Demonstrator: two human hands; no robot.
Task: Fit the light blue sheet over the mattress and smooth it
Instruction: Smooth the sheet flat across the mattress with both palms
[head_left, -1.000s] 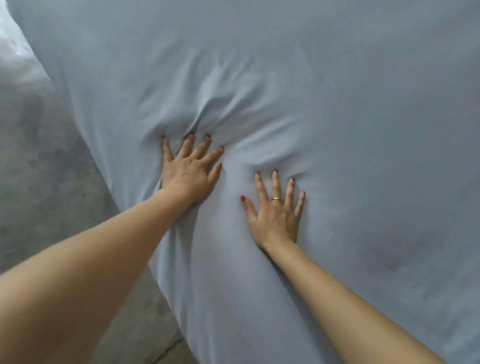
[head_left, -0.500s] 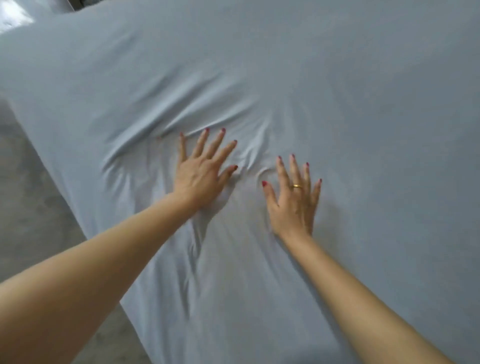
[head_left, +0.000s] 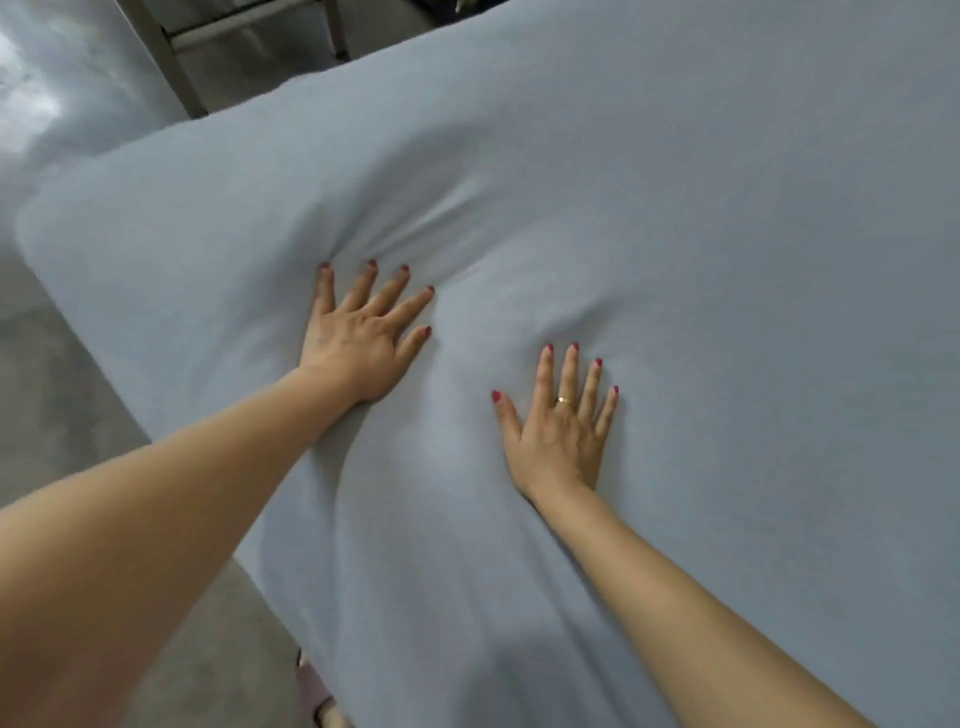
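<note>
Light blue sheet (head_left: 675, 260) covers mattress, under both palms. More bed corner and floor (head_left: 57, 395) visible than before. Left hand (head_left: 363, 338), right hand (head_left: 561, 431) flat, fingers spread, now wider apart. Mattress itself hidden.

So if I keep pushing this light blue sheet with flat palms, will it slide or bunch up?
The light blue fabric sheet looks soft and floppy: folds gather just ahead of the left hand and right hand. It will probably bunch rather than slide, and it seems light.
</note>
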